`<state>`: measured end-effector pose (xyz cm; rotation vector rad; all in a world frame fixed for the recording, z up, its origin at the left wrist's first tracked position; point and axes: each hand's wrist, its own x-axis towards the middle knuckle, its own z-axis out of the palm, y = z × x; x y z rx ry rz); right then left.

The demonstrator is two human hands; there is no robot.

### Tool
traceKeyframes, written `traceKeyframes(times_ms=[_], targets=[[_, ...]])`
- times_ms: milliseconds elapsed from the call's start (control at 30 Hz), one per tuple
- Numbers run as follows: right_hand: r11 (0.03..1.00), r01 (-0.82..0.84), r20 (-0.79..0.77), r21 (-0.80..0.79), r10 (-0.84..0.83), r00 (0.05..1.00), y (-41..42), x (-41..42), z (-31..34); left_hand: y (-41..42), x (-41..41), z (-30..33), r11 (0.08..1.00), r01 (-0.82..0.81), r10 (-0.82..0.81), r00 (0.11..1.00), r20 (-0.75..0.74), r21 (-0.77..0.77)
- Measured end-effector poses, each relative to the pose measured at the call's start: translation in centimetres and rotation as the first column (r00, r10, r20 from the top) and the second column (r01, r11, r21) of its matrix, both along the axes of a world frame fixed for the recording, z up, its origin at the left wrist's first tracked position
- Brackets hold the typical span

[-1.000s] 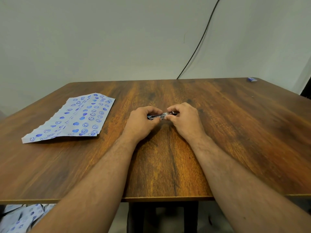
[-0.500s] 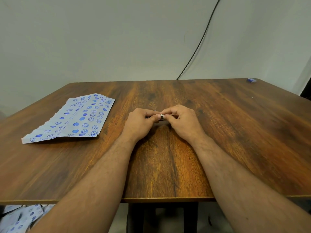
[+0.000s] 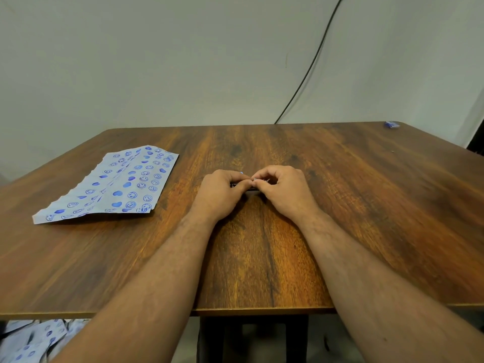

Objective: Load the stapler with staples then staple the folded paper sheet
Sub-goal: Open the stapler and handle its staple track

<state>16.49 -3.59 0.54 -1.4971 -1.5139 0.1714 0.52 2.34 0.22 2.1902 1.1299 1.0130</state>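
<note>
I have a wide wooden desk point(image 3: 340, 205) in front of me, backed by a plain wall with a dark cable point(image 3: 311, 72) running down it. On the desk's left side lies the folded paper sheet point(image 3: 110, 184), printed with blue hearts and smiley faces, flat and well apart from my hands. A small blue packet point(image 3: 392, 124) sits at the far right corner; it may be the staple box, though it is too small to tell.

At the middle of the desk both hands meet over the stapler point(image 3: 245, 186), of which I see only a dark and silver sliver between the knuckles. I judge I am at the loading step: seating staples or closing the magazine. To do it well I should keep the body pinned flat on the desk with one hand, feed the strip straight along the channel, legs down, and press shut only once it lies level, so nothing jams.

My left hand point(image 3: 222, 192) is curled narrowly, fingers closed around the stapler's left end. My right hand point(image 3: 284, 188) is also tightly curled, thumb and forefinger pinched at the stapler's right end; whether they hold a strip of staples or only the stapler itself I cannot tell, as the fingers hide it.
</note>
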Motion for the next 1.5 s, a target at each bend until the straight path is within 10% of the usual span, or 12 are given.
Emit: traceKeyframes(times_ms=[367, 867, 1500], targets=[[0.997, 0.016, -0.005, 0.076, -0.016, 1.0, -0.4, -0.3, 0.3, 0.4, 0.3, -0.1, 0.997, -0.056, 0.062, 0.989, -0.131, 0.048], [0.992, 0.098, -0.535, -0.085, -0.128, 0.835, -0.6, 0.4, 1.0, 0.5, 0.5, -0.1, 0.987, -0.144, 0.151, 0.983, -0.105, 0.075], [0.986, 0.129, -0.433, -0.102, -0.161, 0.887, -0.8, 0.1, 1.0, 1.4, 0.5, 0.0, 0.977, -0.211, 0.209, 0.965, -0.16, 0.002]])
